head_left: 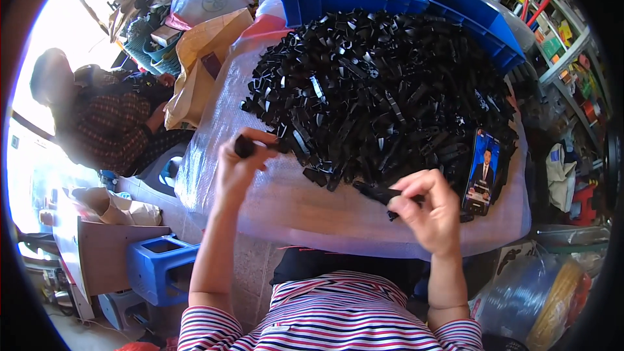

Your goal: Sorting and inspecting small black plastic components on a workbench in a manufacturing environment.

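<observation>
A large heap of small black plastic parts (383,91) covers much of a table wrapped in clear plastic sheeting (312,211). At the heap's near left edge, my left hand (235,168) is closed on a dark part (244,147), its fingertips close to the loose pieces. My right hand (429,211) pinches a long black plastic part (377,192) between thumb and fingers at the heap's near edge. The far end of that part reaches left over other pieces. The exact shape of the part in my left hand is partly hidden by my fingers.
A phone (481,172) playing video leans at the heap's right side. Blue bins (354,8) stand behind the heap. Another person (107,117) sits at the left beside a brown paper sack (203,52). A blue stool (159,266) stands lower left, shelving (572,52) at right.
</observation>
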The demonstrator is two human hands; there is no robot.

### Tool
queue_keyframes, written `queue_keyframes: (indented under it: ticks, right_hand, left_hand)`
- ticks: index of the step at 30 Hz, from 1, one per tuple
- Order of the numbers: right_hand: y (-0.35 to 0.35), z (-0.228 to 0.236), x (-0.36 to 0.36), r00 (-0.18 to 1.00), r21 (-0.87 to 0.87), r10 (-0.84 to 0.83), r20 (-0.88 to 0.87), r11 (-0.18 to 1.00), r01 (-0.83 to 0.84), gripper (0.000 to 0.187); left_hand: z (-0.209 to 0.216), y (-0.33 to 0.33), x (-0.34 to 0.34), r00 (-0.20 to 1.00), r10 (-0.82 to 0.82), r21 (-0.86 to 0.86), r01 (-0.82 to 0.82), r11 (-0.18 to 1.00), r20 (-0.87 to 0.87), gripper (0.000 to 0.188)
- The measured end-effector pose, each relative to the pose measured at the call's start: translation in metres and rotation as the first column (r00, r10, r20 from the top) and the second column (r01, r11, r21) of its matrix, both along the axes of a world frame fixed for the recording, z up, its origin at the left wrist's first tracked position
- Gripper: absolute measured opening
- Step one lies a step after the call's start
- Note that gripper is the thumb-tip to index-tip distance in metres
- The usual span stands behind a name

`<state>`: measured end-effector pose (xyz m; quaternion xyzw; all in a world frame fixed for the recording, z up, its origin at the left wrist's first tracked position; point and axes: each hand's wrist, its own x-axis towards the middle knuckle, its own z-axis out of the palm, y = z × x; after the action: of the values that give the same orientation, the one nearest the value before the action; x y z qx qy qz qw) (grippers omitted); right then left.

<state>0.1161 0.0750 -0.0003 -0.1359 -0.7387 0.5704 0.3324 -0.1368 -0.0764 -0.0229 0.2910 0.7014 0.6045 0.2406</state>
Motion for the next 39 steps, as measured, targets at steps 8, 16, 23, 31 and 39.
queue_keyframes:
  ticks: [8, 16, 23, 31, 39]
  right_hand:
    - [-0.012, 0.014, -0.022, 0.967, 0.680, -0.007, 0.256, 0.712, -0.175, 0.029]
    - [-0.001, 0.005, -0.023, 0.997, 0.652, -0.007, 0.082, 0.757, -0.048, 0.022]
    - [-0.012, -0.009, -0.018, 0.974, 0.824, -0.210, -0.086, 0.534, 0.188, 0.025]
    - [-0.017, 0.007, 0.001, 0.986, 0.100, -0.153, 0.070, 0.984, 0.146, 0.023]
    - [-0.023, 0.005, 0.003, 0.969, 0.164, -0.151, 0.195, 0.979, 0.120, 0.023]
  left_hand:
    - [0.039, 0.038, 0.073, 0.820, -0.561, -0.131, 0.547, 0.827, -0.114, 0.052]
    - [0.016, 0.044, 0.082, 0.599, -0.563, 0.313, 0.476, 0.822, 0.569, 0.040]
    - [0.007, 0.047, 0.115, 0.419, -0.387, 0.416, 0.025, 0.909, 0.821, 0.020]
    - [-0.003, 0.051, 0.101, 0.696, -0.389, 0.467, 0.087, 0.880, 0.604, 0.014]
    - [-0.002, 0.050, 0.106, 0.767, -0.354, 0.438, 0.107, 0.893, 0.535, 0.014]
